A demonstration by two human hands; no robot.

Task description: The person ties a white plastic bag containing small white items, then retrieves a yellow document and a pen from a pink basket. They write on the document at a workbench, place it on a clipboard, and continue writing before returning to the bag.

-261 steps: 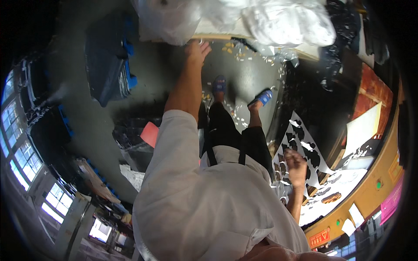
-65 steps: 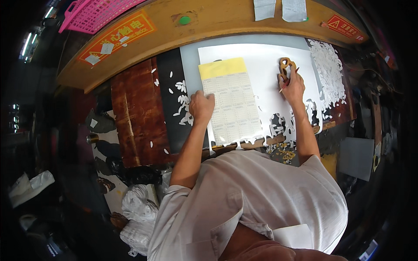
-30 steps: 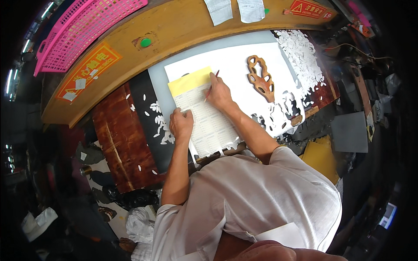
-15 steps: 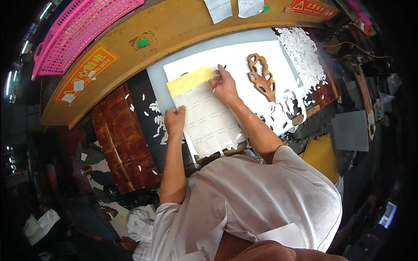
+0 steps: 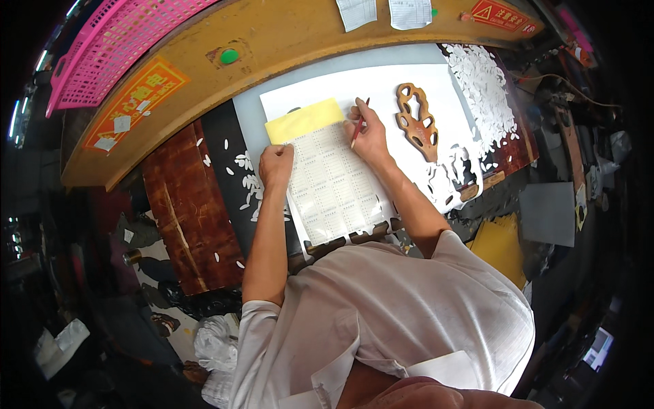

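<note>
A printed sheet [image 5: 334,184] with columns of small text lies over a larger white sheet [image 5: 375,80], and a yellow strip of paper [image 5: 303,120] shows along its top. My left hand [image 5: 276,165] pinches the printed sheet at its upper left edge, just below the yellow. Between the fingers of my right hand [image 5: 370,140] is a slim dark red pen [image 5: 359,125], its lower end near the sheet's upper right edge. Right of that hand, a brown cutting die [image 5: 417,123] with several oval openings rests on the white sheet.
White cut scraps [image 5: 480,95] are heaped at the right, and loose oval pieces [image 5: 248,180] lie left of my left arm. A yellow machine beam [image 5: 286,48] with a green button [image 5: 229,56] crosses the far side. A pink basket [image 5: 122,48] stands at upper left.
My left hand has slid up along the sheet's left edge toward the yellow strip. The right hand still holds the pen by the sheet's right edge. The whole view has shifted slightly.
</note>
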